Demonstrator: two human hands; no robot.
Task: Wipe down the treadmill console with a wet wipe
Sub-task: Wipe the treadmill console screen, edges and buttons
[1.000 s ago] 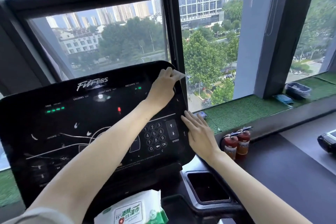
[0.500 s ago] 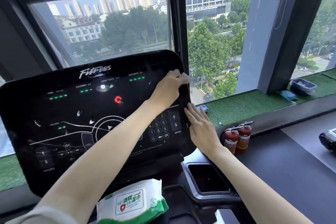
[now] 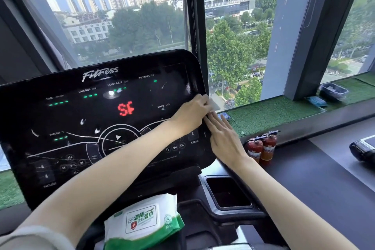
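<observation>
The black treadmill console (image 3: 91, 119) fills the left half of the view, its lights on and red characters glowing in the middle. My left hand (image 3: 191, 114) reaches across it and presses a white wet wipe (image 3: 212, 104) against the console's right edge, fingers closed on the wipe. My right hand (image 3: 224, 139) lies flat with fingers spread on the lower right corner of the console, just below the left hand and touching it.
A green and white pack of wet wipes (image 3: 143, 221) rests below the console. A black cup holder (image 3: 227, 192) sits to its right. Two small red fire extinguishers (image 3: 261, 148) stand by the window ledge covered in green turf (image 3: 269, 111). A dark device (image 3: 363, 149) lies at far right.
My left hand has slid the wipe down the console's right edge from near the top corner, and now meets my right hand. The console display changed to red characters.
</observation>
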